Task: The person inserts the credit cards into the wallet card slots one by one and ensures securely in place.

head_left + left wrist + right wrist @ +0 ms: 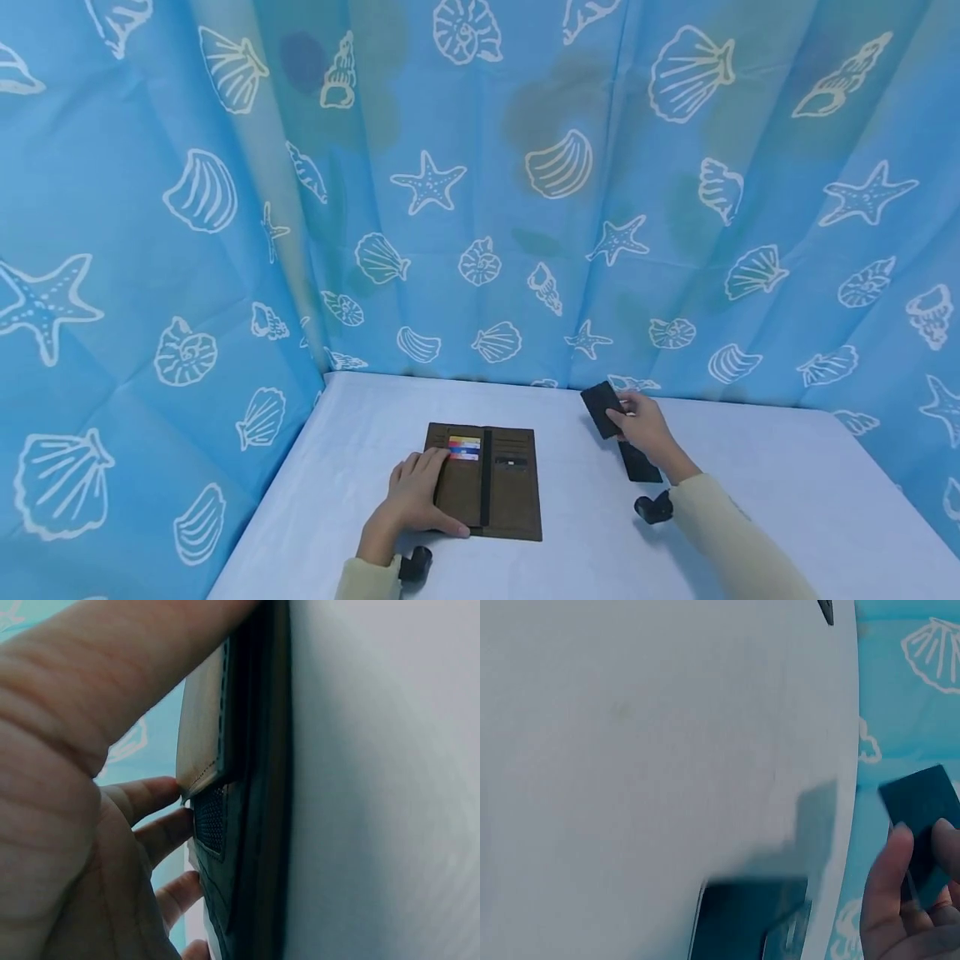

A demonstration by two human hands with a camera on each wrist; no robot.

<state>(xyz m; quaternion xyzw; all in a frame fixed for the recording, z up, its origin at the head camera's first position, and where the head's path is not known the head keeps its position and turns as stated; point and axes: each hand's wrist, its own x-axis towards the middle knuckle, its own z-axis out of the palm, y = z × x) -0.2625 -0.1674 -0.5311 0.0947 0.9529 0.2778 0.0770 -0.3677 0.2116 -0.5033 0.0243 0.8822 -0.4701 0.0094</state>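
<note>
An open brown long wallet [512, 508] lies flat on the white-covered table, with a dark strap down its middle. My left hand [415, 492] rests on its left half, fingers spread over the side and thumb at the lower edge. Colourful cards [465, 448] show in the left slots, and a dark card [511, 462] sits in a right slot. My right hand [645, 427] pinches a flat black rectangular piece [600, 407] between thumb and fingers, raised off the table. Below that hand lies another flat black piece [640, 467], partly covered by the hand in the head view.
The white tablecloth [577, 517] runs back to a blue curtain [487, 208] printed with shells and starfish, which closes off the back and sides. Black wrist cameras [654, 507] are worn below both hands.
</note>
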